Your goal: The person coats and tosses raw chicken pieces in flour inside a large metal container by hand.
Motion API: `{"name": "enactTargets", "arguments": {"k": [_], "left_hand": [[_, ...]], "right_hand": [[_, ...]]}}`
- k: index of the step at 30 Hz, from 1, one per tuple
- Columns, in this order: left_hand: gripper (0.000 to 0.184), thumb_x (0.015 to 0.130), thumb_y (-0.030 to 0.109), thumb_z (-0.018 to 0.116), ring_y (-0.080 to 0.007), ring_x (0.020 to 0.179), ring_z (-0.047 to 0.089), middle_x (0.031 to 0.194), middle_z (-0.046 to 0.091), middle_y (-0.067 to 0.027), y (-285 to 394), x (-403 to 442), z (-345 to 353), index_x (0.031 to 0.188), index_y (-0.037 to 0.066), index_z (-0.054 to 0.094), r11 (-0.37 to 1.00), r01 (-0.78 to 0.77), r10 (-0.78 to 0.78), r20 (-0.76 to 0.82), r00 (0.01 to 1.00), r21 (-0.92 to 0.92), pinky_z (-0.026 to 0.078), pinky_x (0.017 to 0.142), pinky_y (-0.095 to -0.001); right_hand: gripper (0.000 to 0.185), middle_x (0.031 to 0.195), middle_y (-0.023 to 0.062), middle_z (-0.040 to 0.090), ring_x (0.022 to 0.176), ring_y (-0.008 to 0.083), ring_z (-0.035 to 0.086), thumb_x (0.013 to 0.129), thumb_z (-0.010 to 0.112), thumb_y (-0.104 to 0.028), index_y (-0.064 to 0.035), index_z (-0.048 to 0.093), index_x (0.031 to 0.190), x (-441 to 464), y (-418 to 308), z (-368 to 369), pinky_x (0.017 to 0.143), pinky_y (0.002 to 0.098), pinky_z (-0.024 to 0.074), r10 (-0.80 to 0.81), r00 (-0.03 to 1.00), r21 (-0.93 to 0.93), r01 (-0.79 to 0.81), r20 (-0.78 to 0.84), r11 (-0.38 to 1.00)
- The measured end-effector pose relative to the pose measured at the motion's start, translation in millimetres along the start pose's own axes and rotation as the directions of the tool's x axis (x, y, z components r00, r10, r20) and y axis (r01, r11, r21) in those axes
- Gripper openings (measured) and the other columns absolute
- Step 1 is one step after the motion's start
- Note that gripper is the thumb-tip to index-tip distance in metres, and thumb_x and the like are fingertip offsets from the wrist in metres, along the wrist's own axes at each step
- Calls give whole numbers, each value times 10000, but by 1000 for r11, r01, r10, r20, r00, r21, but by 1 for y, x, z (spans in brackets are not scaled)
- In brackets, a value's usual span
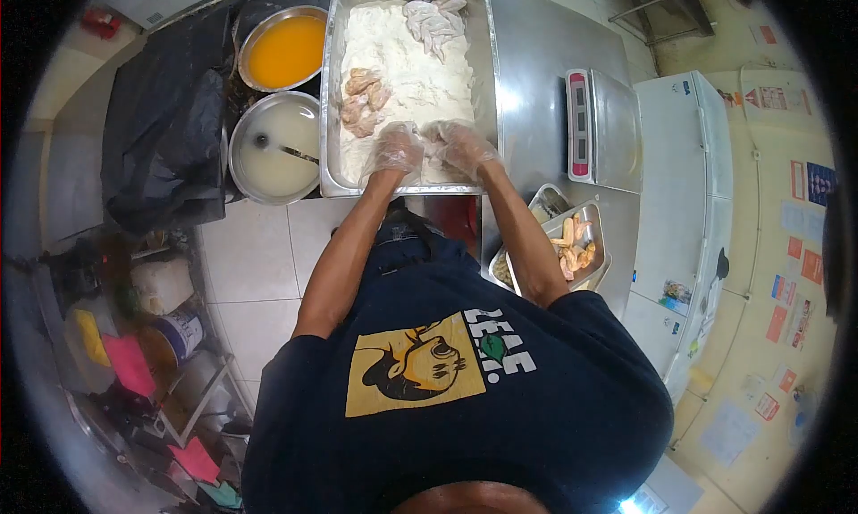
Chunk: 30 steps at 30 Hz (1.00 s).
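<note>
A deep metal tray (493,85) holds a bed of white flour (407,80). Both my hands wear clear plastic gloves and are low in its near end. My left hand (396,149) is curled at the near left, just below several bare chicken pieces (365,101). My right hand (461,147) is curled beside it, its fingertips turned toward the left hand. Something pale and floury shows between the hands; whether it is flour or a coated piece I cannot tell. Flour-coated chicken wings (436,24) lie in the far right corner.
Left of the tray stand a bowl of orange liquid (286,54) and a bowl of cloudy liquid (277,170) with a ladle (295,153). On the right are a scale (603,130) and a small tray (597,221) of chicken pieces. A white fridge (675,156) stands beyond.
</note>
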<state>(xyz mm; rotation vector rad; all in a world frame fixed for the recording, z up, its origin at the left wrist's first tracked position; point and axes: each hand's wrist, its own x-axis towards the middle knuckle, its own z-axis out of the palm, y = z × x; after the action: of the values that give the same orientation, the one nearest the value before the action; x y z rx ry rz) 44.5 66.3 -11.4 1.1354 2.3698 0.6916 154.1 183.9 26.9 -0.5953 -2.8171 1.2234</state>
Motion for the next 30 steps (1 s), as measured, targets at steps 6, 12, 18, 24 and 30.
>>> {"name": "enactTargets", "arguments": {"k": [6,12,18,24,30], "left_hand": [[312,709,237,552,-360,837,589,879,595,-246,9,-3,-9,856,-33,607,994,95,-93,32,995,-54,469,737,-414],[301,690,220,570,-362,836,588,875,596,-243,1,4,-1,853,-29,610,989,119,-114,52,992,-94,471,737,-409],[328,686,253,596,-353,842,585,877,596,-231,-2,5,2,858,-27,606,996,90,-88,81,993,-16,465,761,-397],[442,621,358,692,-347,839,590,878,593,-224,3,0,-4,879,9,610,995,72,-67,58,996,-74,470,732,-402],[436,652,390,660,-365,814,582,882,594,-210,4,-4,-2,888,26,610,996,86,-86,17,996,-29,471,709,-435]], "right_hand": [[240,823,192,594,773,322,583,765,534,-245,-20,561,846,4,-9,1,676,381,466,-90,973,-598,202,211,776],[157,784,166,601,736,315,600,765,512,-184,-45,555,826,-2,-11,3,655,385,473,-142,964,-533,243,224,810],[151,801,170,596,744,318,598,788,472,-148,-39,542,865,-7,-8,-3,671,397,474,-152,958,-599,271,242,754],[176,835,184,573,807,326,562,803,448,-159,-41,544,891,-20,-12,-7,722,413,453,-207,976,-608,123,-69,784],[150,793,176,544,859,310,537,782,440,-102,-22,545,852,-20,-6,-2,756,397,430,-88,991,-599,8,-104,801]]}}
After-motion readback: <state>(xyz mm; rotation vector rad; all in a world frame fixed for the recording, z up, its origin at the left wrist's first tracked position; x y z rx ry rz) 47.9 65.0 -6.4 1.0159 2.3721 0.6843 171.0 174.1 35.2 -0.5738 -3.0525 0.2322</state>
